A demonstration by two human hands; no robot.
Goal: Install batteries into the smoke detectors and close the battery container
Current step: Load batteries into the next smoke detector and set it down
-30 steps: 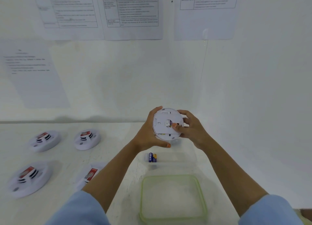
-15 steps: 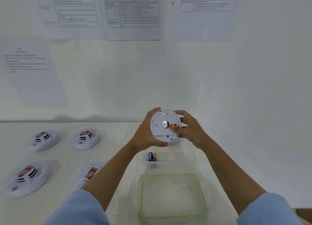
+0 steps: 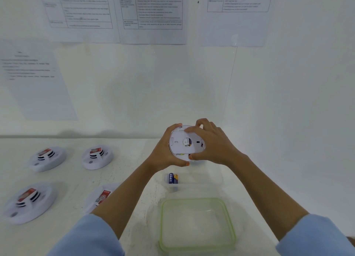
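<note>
White smoke detector in the curled grip of left hand and right hand, near the battery container

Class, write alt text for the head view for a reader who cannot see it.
A left hand and right hand grip a white smoke detector, back toward the camera. Below, a battery lies in a clear container beside a green-rimmed lid; four more detectors sit at left.

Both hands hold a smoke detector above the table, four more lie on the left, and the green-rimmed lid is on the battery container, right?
No: the head view shows the green-rimmed lid lying on the table, nearer than the battery container, which is open. The left hand and right hand do hold a smoke detector; four more detectors lie left.
</note>
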